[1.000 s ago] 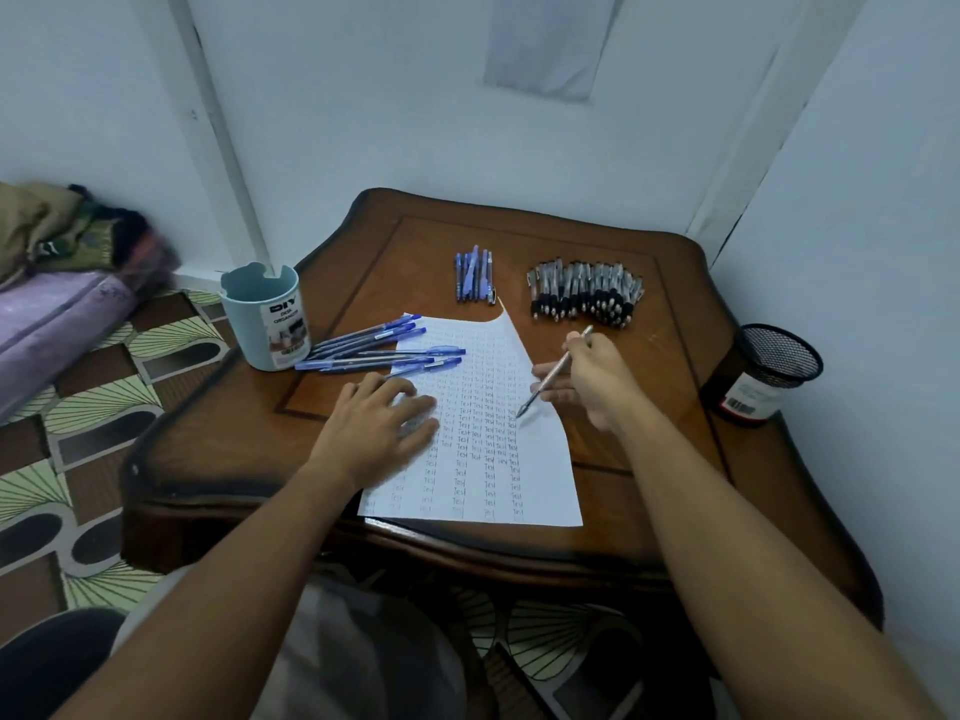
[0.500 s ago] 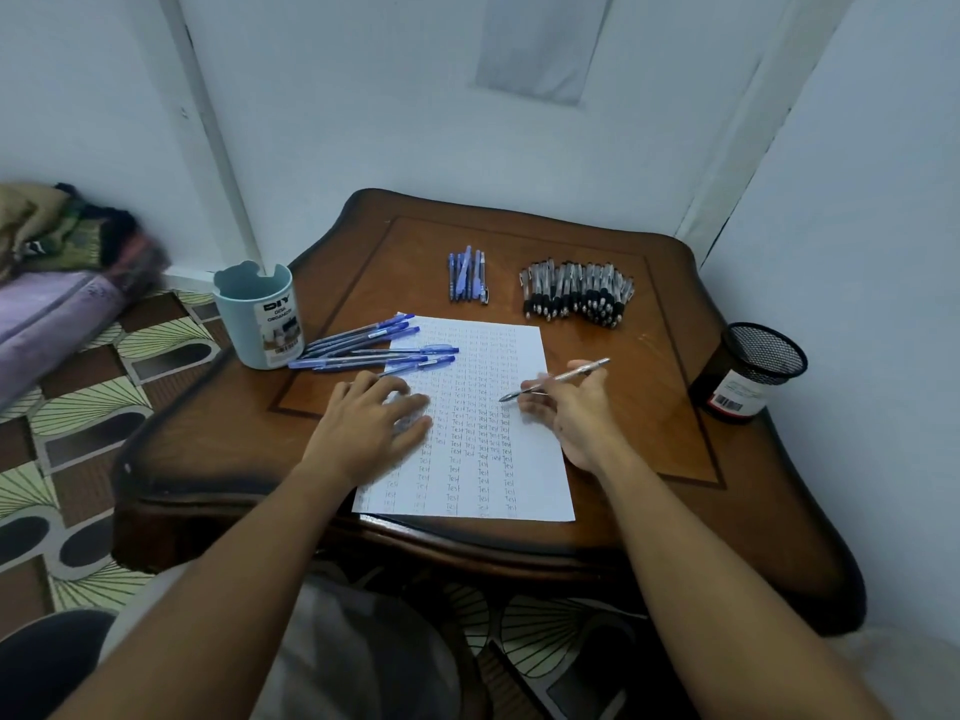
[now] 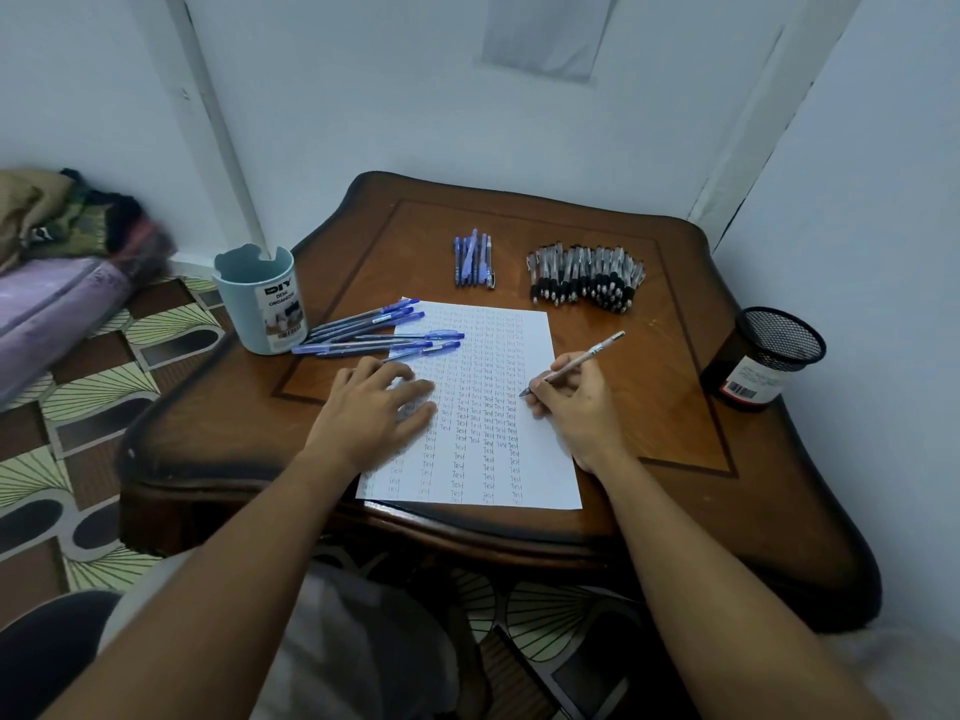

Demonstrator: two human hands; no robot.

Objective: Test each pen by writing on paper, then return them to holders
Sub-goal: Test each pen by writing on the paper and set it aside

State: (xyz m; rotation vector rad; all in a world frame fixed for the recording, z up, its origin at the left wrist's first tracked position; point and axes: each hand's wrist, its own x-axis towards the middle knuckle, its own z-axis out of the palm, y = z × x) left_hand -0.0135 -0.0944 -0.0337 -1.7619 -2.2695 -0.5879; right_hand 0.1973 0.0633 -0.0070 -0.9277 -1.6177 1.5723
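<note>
Pinching pen (image 3: 571, 364) in right hand (image 3: 576, 407) fingers, tip apparently on paper (image 3: 540, 459), left hand (image 3: 374, 407) flat

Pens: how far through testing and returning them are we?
Done: the paper carries columns of "Test". In hand: the right hand holds a pen with its tip at the sheet while the left hand steadies it. Left: both holders, teal and mesh, look empty; pens lie loose on the table.
</note>
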